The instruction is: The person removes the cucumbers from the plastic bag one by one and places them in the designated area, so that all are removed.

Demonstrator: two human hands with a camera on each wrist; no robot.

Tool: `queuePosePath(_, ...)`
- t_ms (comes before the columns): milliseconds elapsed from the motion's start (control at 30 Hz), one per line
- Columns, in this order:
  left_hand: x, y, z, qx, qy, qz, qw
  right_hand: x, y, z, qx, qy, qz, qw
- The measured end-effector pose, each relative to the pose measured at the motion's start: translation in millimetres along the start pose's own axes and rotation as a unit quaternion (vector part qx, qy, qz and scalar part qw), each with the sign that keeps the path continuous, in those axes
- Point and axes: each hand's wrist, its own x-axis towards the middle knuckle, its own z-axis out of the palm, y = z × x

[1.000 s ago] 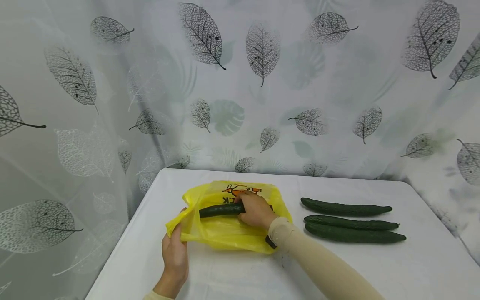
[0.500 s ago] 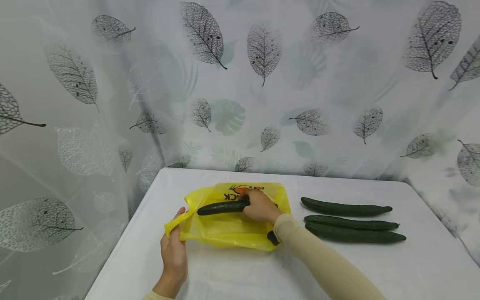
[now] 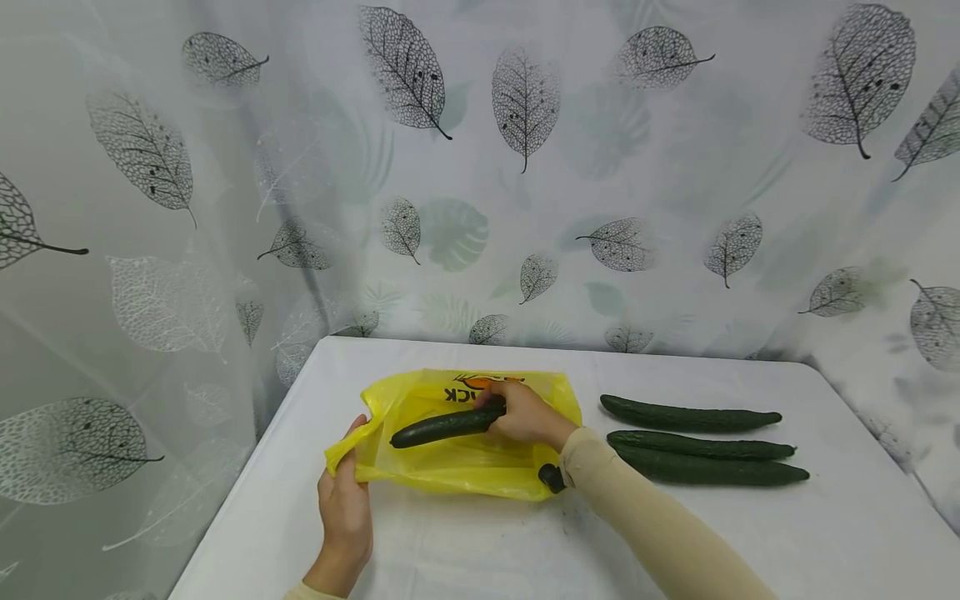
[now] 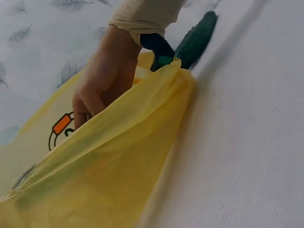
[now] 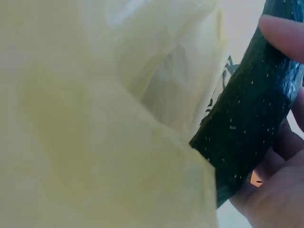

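Observation:
My right hand [image 3: 521,414] grips a dark green cucumber [image 3: 442,427] by its right part, thumb and fingers on opposite sides of it in the right wrist view. The free end of the cucumber points left and slightly down, overlapping a thin yellow plastic bag [image 3: 465,479] printed with dark letters and an orange figure. Seen from the left wrist, the fingers reach behind the bag's raised edge, and a greenish shape shows faintly through the film. At the bag's left end, my left hand [image 3: 347,508] holds the gathered plastic edge.
Several objects lie on the white-covered table [image 3: 465,558]: three cucumbers side by side, the upper cucumber [image 3: 690,415], middle cucumber [image 3: 701,446] and lower cucumber [image 3: 712,467], right of the bag. A small dark wrist camera [image 3: 552,477] sits at the right cuff. Leaf-patterned curtains [image 3: 480,167] hang behind.
The cucumber's left end has swung down and slightly left, while my right hand has shifted a little right. My left hand keeps its hold on the bag, drifting slightly left.

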Motion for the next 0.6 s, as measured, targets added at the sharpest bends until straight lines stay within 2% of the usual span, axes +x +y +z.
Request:
queuePosePath(300,-0.1,0.7,0.6,-0.013,-0.008,0.004,0.9999,-12.0,-9.0,-5.0,0.057,-0.046,-0.029,0.9969)
queuePosePath(600,-0.5,-0.2,2.4,-0.010,-0.006,-0.008,0.9999,-22.6,-26.9,-9.1,0.139,-0.098,-0.072,0.9827)
